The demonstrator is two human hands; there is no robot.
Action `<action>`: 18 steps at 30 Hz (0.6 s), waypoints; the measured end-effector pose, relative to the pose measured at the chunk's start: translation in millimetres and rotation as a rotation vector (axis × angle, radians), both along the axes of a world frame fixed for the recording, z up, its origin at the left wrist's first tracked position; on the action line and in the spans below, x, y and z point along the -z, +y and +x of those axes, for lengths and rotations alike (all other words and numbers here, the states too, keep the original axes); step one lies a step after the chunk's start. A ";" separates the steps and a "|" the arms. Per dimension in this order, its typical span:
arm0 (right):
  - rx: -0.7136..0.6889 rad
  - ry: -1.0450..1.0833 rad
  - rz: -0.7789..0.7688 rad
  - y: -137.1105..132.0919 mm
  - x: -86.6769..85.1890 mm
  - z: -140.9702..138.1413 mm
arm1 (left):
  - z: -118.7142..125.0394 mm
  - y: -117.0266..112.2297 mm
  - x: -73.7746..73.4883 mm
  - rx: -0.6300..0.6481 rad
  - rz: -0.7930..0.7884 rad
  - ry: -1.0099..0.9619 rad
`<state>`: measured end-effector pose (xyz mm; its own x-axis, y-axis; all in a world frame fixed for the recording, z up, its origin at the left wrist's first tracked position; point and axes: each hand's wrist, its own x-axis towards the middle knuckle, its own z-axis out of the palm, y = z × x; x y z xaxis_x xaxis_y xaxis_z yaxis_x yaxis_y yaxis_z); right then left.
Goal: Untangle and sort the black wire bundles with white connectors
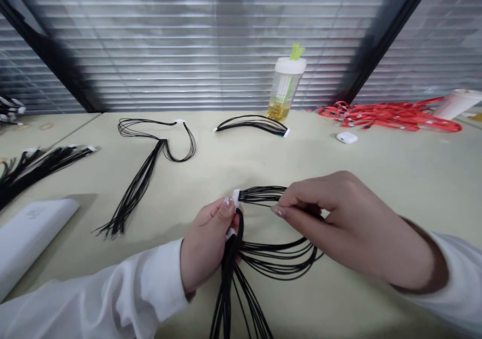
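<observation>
My left hand (205,243) is closed on a bundle of thin black wires (263,256), pinching its small white connector (236,197) between thumb and fingertips. My right hand (350,223) is closed on the same bundle a little to the right, its fingers pinched over the wires just past the connector. The wires loop out below my right hand and trail down between my arms toward the near table edge. Both sleeves are white.
On the pale table lie more black wire harnesses (146,168), (254,124) and a pile at the left (37,163). A clear tumbler with a white lid (285,85), a white earbud case (347,137), red cables (387,115) and a white box (26,236) stand around.
</observation>
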<state>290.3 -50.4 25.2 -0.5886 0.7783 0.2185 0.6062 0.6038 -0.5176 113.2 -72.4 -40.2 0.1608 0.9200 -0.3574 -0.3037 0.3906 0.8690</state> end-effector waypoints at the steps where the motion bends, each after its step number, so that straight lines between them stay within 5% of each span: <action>1: -0.002 -0.004 0.001 0.0 0.3 -0.1 | -0.2 0.0 0.7 0.004 -0.002 0.004; 18: -0.010 0.031 -0.025 -1.9 -0.3 -1.6 | -3.1 -0.6 4.4 0.036 0.120 -0.050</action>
<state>288.7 -52.3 25.5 -0.5898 0.7778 0.2172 0.5835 0.5964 -0.5513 110.1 -73.0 -44.7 0.2092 0.9491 -0.2354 -0.3352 0.2957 0.8945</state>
